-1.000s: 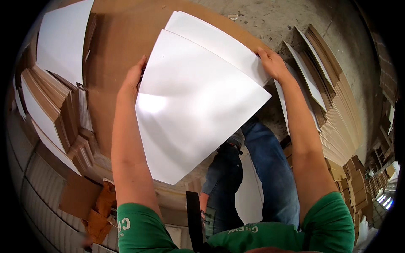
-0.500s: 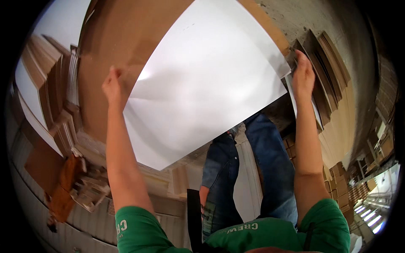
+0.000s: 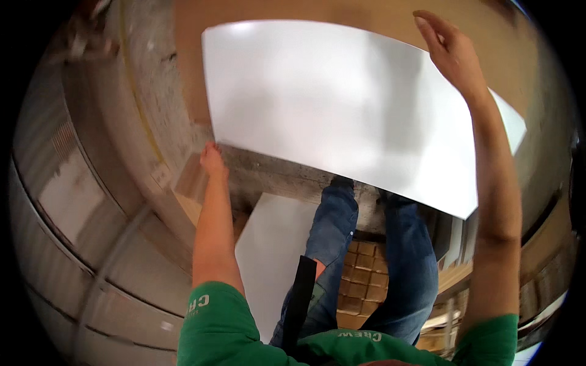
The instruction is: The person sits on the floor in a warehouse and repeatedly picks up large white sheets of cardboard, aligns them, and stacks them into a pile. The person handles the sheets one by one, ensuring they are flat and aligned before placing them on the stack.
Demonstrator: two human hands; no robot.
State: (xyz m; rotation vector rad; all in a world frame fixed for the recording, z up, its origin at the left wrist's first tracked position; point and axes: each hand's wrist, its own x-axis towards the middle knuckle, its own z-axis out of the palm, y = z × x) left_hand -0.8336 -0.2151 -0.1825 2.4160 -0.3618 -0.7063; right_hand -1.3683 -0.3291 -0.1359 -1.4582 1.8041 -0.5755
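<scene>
A large white sheet (image 3: pixel 317 91) lies in front of me over a brown cardboard sheet (image 3: pixel 189 73), its near edge above my shoes. At its near left corner, the fingers of my left hand (image 3: pixel 213 160) are closed on the sheet's edge. My right hand (image 3: pixel 455 55) is over the far right edge, thumb and curved fingers apart, with nothing visible between them. My right forearm crosses above the sheet's right end, and a further white corner (image 3: pixel 510 122) shows beyond it.
Another white sheet (image 3: pixel 268 226) is by my legs on the left. Stacked brown cardboard blocks (image 3: pixel 363 274) show between my legs. A yellow line (image 3: pixel 137 97) runs along the concrete floor at left, near a panelled wall (image 3: pixel 116 256). Board edges (image 3: pixel 455 244) stand at right.
The view has turned, and the white sheet now lies more crosswise. My left hand has come to its near left corner. The right hand has moved from the right edge to above the far edge.
</scene>
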